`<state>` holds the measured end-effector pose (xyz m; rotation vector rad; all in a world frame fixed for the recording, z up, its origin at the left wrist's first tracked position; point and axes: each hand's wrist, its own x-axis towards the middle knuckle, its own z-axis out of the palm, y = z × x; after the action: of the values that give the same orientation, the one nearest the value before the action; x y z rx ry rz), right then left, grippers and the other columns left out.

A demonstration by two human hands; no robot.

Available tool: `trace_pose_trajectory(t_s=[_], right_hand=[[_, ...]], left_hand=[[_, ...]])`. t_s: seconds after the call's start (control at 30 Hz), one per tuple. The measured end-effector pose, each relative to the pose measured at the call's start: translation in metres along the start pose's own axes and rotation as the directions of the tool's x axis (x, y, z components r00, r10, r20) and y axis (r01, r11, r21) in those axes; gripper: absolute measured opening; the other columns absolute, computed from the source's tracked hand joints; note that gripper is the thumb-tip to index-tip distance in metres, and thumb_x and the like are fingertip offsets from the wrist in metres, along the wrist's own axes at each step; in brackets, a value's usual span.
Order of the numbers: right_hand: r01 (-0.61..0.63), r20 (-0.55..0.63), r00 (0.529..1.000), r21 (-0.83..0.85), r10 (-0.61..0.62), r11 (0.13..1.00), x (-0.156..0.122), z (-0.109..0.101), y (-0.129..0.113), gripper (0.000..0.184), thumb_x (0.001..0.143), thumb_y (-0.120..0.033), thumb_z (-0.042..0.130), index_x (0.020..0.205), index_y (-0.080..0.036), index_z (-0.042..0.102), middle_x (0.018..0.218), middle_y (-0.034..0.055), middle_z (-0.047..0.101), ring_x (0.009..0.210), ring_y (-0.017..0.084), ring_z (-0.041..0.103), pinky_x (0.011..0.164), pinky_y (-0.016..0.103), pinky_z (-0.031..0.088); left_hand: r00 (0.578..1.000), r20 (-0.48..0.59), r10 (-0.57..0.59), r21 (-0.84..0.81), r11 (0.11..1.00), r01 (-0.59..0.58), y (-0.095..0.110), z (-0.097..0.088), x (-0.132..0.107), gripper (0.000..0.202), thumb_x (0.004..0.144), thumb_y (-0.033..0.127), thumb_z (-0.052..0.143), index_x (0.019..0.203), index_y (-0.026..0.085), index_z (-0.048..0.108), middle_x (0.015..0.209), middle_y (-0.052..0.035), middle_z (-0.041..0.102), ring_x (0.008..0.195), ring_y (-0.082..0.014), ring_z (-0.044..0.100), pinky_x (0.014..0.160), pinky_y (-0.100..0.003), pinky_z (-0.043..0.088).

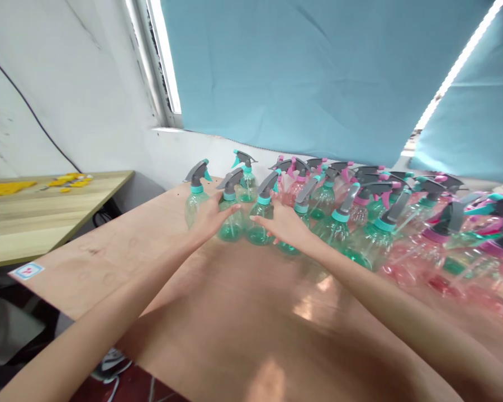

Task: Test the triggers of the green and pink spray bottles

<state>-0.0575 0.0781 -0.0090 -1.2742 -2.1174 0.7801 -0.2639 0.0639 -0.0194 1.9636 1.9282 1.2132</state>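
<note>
Both my arms reach forward over a brown wooden table toward a crowd of clear spray bottles. My left hand rests with fingers stretched against a green-tinted bottle that has a grey trigger and teal collar. My right hand lies flat with fingers extended toward another green bottle just left of it, touching its side. A further green bottle stands left of my left hand. Neither hand is wrapped round a bottle.
Several more spray bottles, green and pink, fill the table's far right side. A second, lighter table with yellow pieces stands at left. A blue curtain hangs behind. A white label marks the table's left corner.
</note>
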Motion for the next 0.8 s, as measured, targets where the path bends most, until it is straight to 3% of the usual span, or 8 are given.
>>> trace_pose_trajectory(t_s=[0.13,0.27,0.4,0.53,0.63,0.8], right_hand=[[-0.012,0.000,1.000,0.017,0.012,1.000,0.002,0.002,-0.002,0.095,0.083,-0.048,0.066,0.152,-0.010,0.013,0.085,0.0122,0.069,0.045,0.019,0.062,0.040,0.032,0.051],[-0.010,-0.022,1.000,-0.005,0.010,1.000,0.004,0.007,-0.001,0.099,0.078,-0.040,0.073,0.151,-0.011,0.012,0.091,0.0142,0.070,0.047,0.020,0.064,0.047,0.035,0.054],[0.002,-0.056,0.998,-0.044,-0.005,0.999,0.006,0.011,0.000,0.099,0.076,-0.035,0.076,0.151,-0.011,0.015,0.100,0.0163,0.069,0.076,0.029,0.072,0.065,0.038,0.057],[-0.002,-0.073,0.997,-0.084,-0.004,0.997,0.007,0.011,-0.001,0.095,0.075,-0.035,0.077,0.148,-0.009,0.022,0.110,0.0210,0.067,0.091,0.033,0.071,0.070,0.038,0.057],[-0.004,-0.074,0.997,-0.114,-0.005,0.993,0.006,0.009,-0.004,0.095,0.073,-0.035,0.078,0.147,-0.009,0.025,0.119,0.0228,0.063,0.096,0.034,0.070,0.072,0.038,0.057],[0.007,-0.052,0.999,-0.168,-0.015,0.986,-0.003,0.006,-0.010,0.087,0.073,-0.037,0.079,0.141,-0.007,0.034,0.124,0.0266,0.059,0.107,0.039,0.064,0.081,0.044,0.054]], left_hand=[[1.000,-0.010,0.013,0.004,1.000,-0.013,-0.001,0.003,0.004,0.049,0.081,0.054,0.059,0.117,0.021,0.060,0.112,-0.0075,0.071,0.107,-0.0328,0.064,0.091,-0.042,0.048],[0.999,-0.027,0.028,-0.016,0.999,-0.028,0.000,0.005,0.005,0.048,0.083,0.051,0.058,0.119,0.020,0.058,0.116,-0.0078,0.070,0.109,-0.0320,0.063,0.093,-0.042,0.047],[0.998,-0.042,0.036,-0.057,0.998,-0.038,0.001,0.007,0.001,0.057,0.082,0.050,0.059,0.129,0.019,0.050,0.131,-0.0103,0.062,0.122,-0.0308,0.056,0.101,-0.043,0.044],[0.998,-0.055,0.019,-0.102,0.994,-0.024,0.003,0.005,-0.014,0.075,0.083,0.052,0.060,0.143,0.016,0.034,0.147,-0.0161,0.047,0.137,-0.0286,0.042,0.111,-0.042,0.037],[0.997,-0.077,-0.023,-0.117,0.993,0.014,0.008,-0.003,-0.033,0.078,0.082,0.050,0.063,0.144,0.014,0.031,0.152,-0.0200,0.039,0.141,-0.0309,0.037,0.114,-0.047,0.032],[0.996,-0.068,-0.058,-0.162,0.986,0.047,0.026,-0.021,-0.059,0.064,0.084,0.045,0.060,0.138,0.017,0.039,0.145,-0.0166,0.047,0.135,-0.0287,0.045,0.111,-0.049,0.038]])
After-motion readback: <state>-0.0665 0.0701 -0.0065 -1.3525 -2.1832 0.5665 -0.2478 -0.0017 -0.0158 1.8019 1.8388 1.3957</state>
